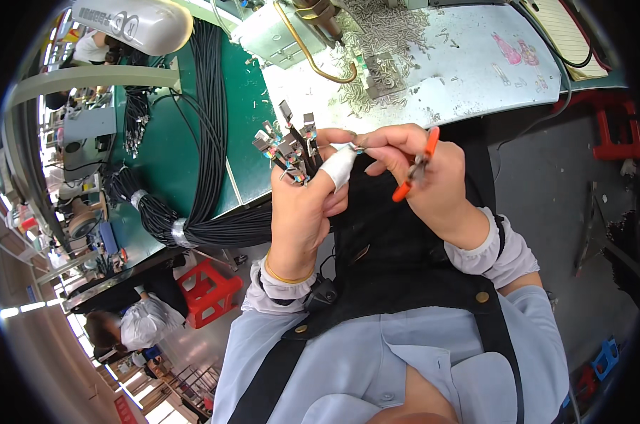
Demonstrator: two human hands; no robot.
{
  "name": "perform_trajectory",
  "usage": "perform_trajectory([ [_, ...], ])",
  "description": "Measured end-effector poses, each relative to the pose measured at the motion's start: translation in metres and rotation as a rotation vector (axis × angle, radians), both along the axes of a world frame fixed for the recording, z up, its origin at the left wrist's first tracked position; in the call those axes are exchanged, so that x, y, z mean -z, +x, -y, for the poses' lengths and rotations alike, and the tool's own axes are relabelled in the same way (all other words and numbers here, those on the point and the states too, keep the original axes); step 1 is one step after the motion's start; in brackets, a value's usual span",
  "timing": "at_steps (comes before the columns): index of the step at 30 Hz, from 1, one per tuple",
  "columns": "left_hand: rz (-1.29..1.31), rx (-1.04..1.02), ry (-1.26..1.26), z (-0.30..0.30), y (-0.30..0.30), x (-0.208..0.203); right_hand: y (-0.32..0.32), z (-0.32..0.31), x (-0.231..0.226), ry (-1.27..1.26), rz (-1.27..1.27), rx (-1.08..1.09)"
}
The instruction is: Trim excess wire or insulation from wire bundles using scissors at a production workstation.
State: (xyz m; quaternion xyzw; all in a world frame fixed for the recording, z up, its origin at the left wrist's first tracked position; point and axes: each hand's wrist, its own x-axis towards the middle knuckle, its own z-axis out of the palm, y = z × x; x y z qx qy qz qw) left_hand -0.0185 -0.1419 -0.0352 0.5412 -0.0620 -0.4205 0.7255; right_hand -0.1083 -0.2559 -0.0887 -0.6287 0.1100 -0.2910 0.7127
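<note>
Clutched a fan of connector-tipped cable ends (289, 148) in left hand (297, 215), plugs standing above the fist, probably to prevent tangling. Pinched a small wire tip (359, 149) between both hands' fingertips, out past the white tabletop's (468, 88) near edge. Lodged orange-handled nippers (420, 169) in right hand (436, 180), likely to leave thumb and forefinger free. Traced black cable bundle (228, 227) back over green workbench's (246, 106) near edge, bound with silver tape (179, 232). Noted metal sleeves (398, 35) heaped beside press (321, 20); pink figure stickers (516, 51) toward tabletop's right edge. Saw inverted dark print on white cylinder (140, 25); made out no brand.
</note>
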Motion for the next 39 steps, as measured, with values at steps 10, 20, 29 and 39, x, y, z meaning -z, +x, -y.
perform_trajectory([
  [10, 0.560, -0.064, 0.179, 0.007, -0.014, 0.012, -0.004, -0.001, -0.009, -0.329, -0.157, 0.100],
  [20, 0.008, 0.034, 0.008, -0.003, 0.001, 0.004, -0.003, -0.001, -0.011, -0.104, 0.056, 0.140],
  [29, 0.269, -0.058, 0.079, 0.003, -0.008, 0.003, -0.015, 0.007, -0.013, -0.570, -0.445, -0.036],
  [39, -0.074, 0.129, 0.035, 0.022, 0.038, 0.014, -0.016, 0.012, -0.005, 0.117, -0.488, -0.152],
])
